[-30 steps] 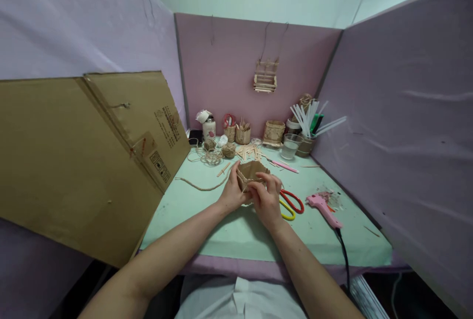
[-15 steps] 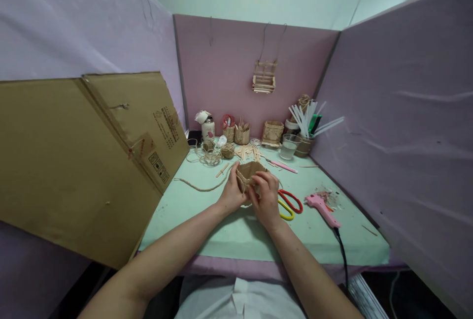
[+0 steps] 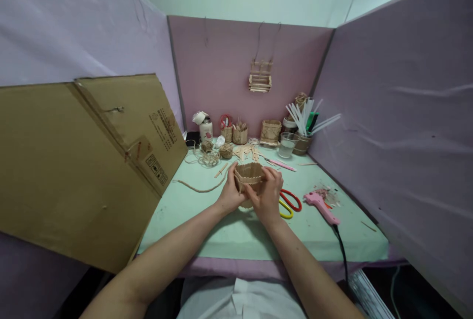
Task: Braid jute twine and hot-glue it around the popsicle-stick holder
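A small brown box (image 3: pixel 250 171) with a scalloped rim stands between my hands, its open top towards me. My left hand (image 3: pixel 230 193) is closed around its left side, thumb near the rim. On the right side and front, my right hand (image 3: pixel 267 195) grips the box with thumb and fingers. My fingers hide parts of its front and right wall. Just beyond the right hand lie scissors with a red and a yellow handle (image 3: pixel 299 207), their blades hidden. A length of twine (image 3: pixel 201 190) lies to the left of the box.
A pink glue gun (image 3: pixel 322 206) lies at right, its black cord running over the front edge. Twine balls (image 3: pixel 225 150), loose craft sticks (image 3: pixel 247 152), a pink-handled tool (image 3: pixel 283 165) and a water cup (image 3: pixel 287 148) are further back. A large cardboard sheet (image 3: pixel 92 161) leans at left.
The box has tipped so its rim and inside show more evenly. My right fingers have shifted from the front rim to the right side. The view has moved slightly.
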Tool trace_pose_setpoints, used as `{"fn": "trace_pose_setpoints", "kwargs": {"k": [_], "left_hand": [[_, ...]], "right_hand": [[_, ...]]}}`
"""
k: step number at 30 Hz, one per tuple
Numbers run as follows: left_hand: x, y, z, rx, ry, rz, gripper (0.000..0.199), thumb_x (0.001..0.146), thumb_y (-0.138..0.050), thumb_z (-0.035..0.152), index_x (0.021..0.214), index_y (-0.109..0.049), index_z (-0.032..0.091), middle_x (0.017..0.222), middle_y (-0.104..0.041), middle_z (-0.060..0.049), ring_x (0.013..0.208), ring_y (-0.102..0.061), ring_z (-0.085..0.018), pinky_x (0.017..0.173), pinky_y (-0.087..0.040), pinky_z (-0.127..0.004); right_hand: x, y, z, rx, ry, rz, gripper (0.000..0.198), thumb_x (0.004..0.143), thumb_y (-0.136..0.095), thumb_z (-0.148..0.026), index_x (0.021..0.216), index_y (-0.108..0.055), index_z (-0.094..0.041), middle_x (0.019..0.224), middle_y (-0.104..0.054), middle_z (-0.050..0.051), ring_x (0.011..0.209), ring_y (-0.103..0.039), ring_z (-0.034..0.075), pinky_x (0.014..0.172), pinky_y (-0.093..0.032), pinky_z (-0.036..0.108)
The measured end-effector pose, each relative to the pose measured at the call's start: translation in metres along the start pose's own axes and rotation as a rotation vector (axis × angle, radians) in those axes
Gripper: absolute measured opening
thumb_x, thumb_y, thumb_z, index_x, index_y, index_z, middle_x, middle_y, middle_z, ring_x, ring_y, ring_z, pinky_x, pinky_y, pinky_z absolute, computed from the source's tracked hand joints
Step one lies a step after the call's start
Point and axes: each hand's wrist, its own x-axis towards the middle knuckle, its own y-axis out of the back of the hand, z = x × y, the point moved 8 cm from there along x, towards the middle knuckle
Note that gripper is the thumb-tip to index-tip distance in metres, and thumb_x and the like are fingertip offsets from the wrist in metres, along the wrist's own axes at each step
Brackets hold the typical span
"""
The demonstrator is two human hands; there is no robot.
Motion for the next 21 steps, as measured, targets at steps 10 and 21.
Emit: {"fn": "trace_pose_setpoints", "kwargs": {"k": [10,21], "left_hand": [[0.002,0.0,-0.005,-0.148,0.097,0.01,0.104,0.06,-0.082,0.031,0.143,-0.021,0.017,0.141,-0.044,-0.019,0.13,-0.046,-0.029,0.112,-0.033,-0.044],[0.001,0.01,-0.027,-0.476,0.415,0.147,0.093,0.063,-0.083,0.042,0.139,-0.031,0.028,0.141,-0.047,-0.014,0.128,-0.049,-0.027,0.103,-0.045,-0.039]], "right_hand": [[0.005,-0.006,0.005,-0.053,-0.176,-0.033,0.075,0.081,-0.064,-0.05,0.14,-0.031,-0.018,0.13,-0.047,0.018,0.123,-0.042,0.033,0.105,-0.031,0.06],[0.008,0.016,0.01,0.209,-0.161,0.022,0.051,0.084,-0.065,-0.036,0.129,-0.045,-0.021,0.124,-0.048,0.014,0.121,-0.047,0.029,0.102,-0.04,0.053]]}}
